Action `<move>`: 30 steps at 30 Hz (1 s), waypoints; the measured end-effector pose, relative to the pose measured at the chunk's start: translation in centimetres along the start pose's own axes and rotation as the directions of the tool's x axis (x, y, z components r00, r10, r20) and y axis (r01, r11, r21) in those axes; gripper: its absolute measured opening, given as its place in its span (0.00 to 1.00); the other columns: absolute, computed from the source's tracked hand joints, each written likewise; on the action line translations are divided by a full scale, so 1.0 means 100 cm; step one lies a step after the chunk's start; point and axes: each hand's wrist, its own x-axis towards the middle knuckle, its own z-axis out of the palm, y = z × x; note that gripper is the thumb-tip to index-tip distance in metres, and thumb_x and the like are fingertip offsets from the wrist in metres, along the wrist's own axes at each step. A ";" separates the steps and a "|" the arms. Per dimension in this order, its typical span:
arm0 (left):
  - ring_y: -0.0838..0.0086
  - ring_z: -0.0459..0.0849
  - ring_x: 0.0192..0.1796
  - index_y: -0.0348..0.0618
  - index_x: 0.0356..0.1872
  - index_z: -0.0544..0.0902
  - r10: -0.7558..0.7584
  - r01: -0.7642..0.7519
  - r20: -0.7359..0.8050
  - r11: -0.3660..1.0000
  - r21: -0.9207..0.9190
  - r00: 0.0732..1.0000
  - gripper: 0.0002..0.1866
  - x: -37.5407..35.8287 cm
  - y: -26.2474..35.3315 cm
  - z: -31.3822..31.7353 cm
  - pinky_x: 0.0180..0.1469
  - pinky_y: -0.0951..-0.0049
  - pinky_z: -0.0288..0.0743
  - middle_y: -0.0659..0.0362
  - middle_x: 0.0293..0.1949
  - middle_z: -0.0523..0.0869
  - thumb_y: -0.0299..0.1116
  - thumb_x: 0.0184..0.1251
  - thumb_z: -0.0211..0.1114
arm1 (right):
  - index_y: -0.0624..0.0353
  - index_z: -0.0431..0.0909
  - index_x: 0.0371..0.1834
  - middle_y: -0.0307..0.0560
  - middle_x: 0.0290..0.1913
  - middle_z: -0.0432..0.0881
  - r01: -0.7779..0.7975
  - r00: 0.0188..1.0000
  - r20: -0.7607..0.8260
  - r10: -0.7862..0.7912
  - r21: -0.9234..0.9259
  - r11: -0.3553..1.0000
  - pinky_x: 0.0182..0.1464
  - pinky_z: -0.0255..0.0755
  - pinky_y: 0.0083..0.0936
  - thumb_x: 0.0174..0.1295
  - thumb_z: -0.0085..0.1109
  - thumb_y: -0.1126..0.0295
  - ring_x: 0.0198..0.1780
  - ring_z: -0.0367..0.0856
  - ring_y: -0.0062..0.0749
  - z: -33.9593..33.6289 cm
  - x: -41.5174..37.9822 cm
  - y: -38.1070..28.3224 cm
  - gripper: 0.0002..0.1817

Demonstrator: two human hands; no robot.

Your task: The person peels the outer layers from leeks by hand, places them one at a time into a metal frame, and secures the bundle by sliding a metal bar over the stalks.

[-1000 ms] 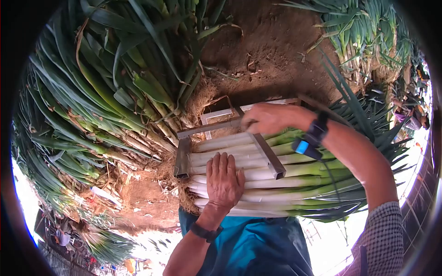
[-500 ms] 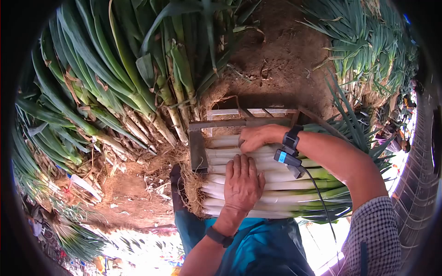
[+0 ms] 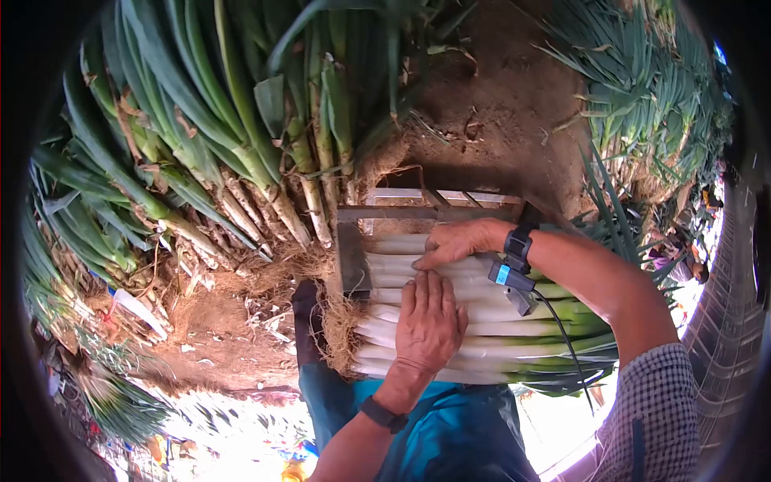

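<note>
Long green onions lie side by side in a low metal frame, with white stalks towards the left and green leaves towards the right. Their stringy roots hang out at the left end. My left hand rests flat on the white stalks, its fingers stretched out and close together. Just beyond its fingertips, my right hand bends its fingers down onto a stalk near the frame's far side. Part of the right hand's grip is hidden. A dark strap and small device sit at the right wrist.
A large heap of untrimmed green onions stands at the upper left. Another pile lies at the upper right. Bare brown soil runs between them. A black cable hangs from the wrist device across the leaves.
The view has shifted slightly. My right hand's fingers have moved a little nearer my left fingertips, one finger reaching further out. My left hand stays flat on the stalks.
</note>
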 end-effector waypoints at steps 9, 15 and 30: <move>0.47 0.75 0.67 0.27 0.61 0.76 -0.002 0.002 -0.036 1.000 -0.005 0.999 0.28 -0.001 -0.001 0.003 0.72 0.45 0.63 0.39 0.63 0.78 0.41 0.68 0.62 | 0.69 0.85 0.43 0.49 0.29 0.80 0.079 0.994 -0.085 -0.075 0.048 0.996 0.39 0.71 0.37 0.70 0.49 0.30 0.33 0.74 0.32 0.004 0.011 0.022 0.43; 0.47 0.76 0.66 0.27 0.60 0.77 -0.017 0.018 0.005 1.000 -0.012 1.000 0.26 0.011 -0.004 0.005 0.72 0.45 0.63 0.40 0.61 0.79 0.39 0.69 0.62 | 0.68 0.84 0.39 0.50 0.29 0.84 -0.018 0.999 -0.043 0.015 -0.077 0.997 0.38 0.75 0.34 0.72 0.52 0.38 0.33 0.80 0.31 -0.012 0.014 0.012 0.36; 0.48 0.77 0.63 0.31 0.59 0.78 0.063 -0.056 -0.067 0.994 0.099 0.996 0.23 0.017 0.000 0.007 0.71 0.47 0.64 0.44 0.57 0.81 0.36 0.69 0.61 | 0.66 0.75 0.62 0.65 0.66 0.73 -0.419 0.484 -0.875 0.016 -0.216 0.882 0.73 0.59 0.54 0.64 0.65 0.58 0.70 0.69 0.62 0.175 -0.248 0.053 0.29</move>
